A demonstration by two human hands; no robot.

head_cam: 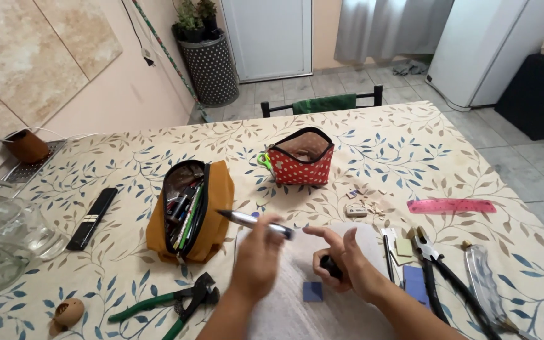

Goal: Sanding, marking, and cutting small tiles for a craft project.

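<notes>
The left hand [260, 255] is closed around a pen-like tool [254, 222] and holds it above the table [410, 135]. The tool is slim, with a silver-grey body and a dark pointed tip that points to the left, toward the mustard pencil case [216, 201]. It is a little blurred, so finer details I cannot tell. The right hand [346, 263] grips a small black object [330, 266] between thumb and curled fingers, with the index finger stretched toward the tool. Both hands are over a white sheet [297, 296], where a small blue square [313, 291] lies just below the right hand. The pencil case stands open and full of pens. Behind it is a red dotted pouch [301, 165], also open. Green-handled pliers [165, 305] lie near the left forearm, and dark pliers [432, 261] lie to the right of the sheet.
</notes>
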